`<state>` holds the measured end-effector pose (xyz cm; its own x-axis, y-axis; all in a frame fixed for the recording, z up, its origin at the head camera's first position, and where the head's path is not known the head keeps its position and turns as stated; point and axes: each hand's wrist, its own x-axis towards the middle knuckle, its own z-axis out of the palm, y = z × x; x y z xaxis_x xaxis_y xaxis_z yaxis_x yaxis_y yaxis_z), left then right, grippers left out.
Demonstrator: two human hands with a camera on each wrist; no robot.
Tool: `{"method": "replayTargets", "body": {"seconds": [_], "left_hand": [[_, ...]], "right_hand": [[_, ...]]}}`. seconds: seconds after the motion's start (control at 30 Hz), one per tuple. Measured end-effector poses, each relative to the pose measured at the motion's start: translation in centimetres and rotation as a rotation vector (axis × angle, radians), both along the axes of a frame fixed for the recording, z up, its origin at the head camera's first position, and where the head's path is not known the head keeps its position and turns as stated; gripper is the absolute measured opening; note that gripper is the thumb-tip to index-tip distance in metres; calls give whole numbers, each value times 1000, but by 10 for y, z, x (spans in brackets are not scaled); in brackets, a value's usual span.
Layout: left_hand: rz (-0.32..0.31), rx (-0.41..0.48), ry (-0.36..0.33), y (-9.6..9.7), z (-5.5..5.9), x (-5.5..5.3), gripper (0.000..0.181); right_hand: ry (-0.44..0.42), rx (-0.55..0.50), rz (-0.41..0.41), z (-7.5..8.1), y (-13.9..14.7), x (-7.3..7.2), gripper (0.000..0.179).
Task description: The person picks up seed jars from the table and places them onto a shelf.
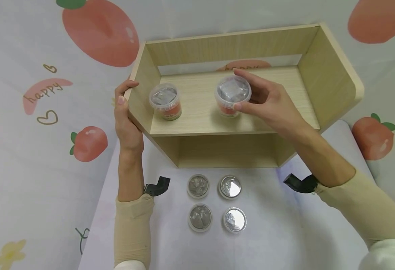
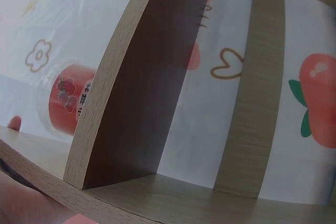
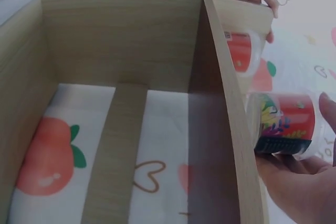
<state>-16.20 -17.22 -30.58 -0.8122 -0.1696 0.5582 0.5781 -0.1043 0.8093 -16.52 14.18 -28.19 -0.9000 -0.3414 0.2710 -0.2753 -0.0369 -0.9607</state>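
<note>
My left hand (image 1: 126,116) grips the left side panel of a two-tier wooden shelf (image 1: 194,125), its fingertips over the panel's edge. In the head view my right hand (image 1: 271,103) holds a clear-lidded plastic jar (image 1: 232,92) between thumb and fingers, over the middle of the upper board. This jar (image 3: 289,119) shows a red label with a colourful print in the right wrist view. A similar red-labelled jar (image 1: 165,99) stands on the upper board near the left panel. Its label (image 2: 68,98) shows in the left wrist view.
Several round jars with silvery tops (image 1: 200,217) stand in two rows on the white table (image 1: 271,232) before the shelf. The shelf's right side panel (image 1: 335,63) rises beside my right forearm. A fruit-printed cloth (image 1: 48,168) hangs behind and around.
</note>
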Motion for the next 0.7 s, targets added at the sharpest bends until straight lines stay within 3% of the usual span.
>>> {"method": "replayTargets", "body": {"seconds": [0.17, 0.43, 0.7], "left_hand": [[10, -5, 7, 0, -1, 0, 43], [6, -7, 20, 1, -1, 1, 43], [18, 13, -30, 1, -1, 0, 42]], "right_hand": [[-29, 43, -47, -4, -7, -5, 68], [-36, 64, -47, -12, -16, -12, 67], [-53, 64, -58, -16, -19, -14, 66]]}}
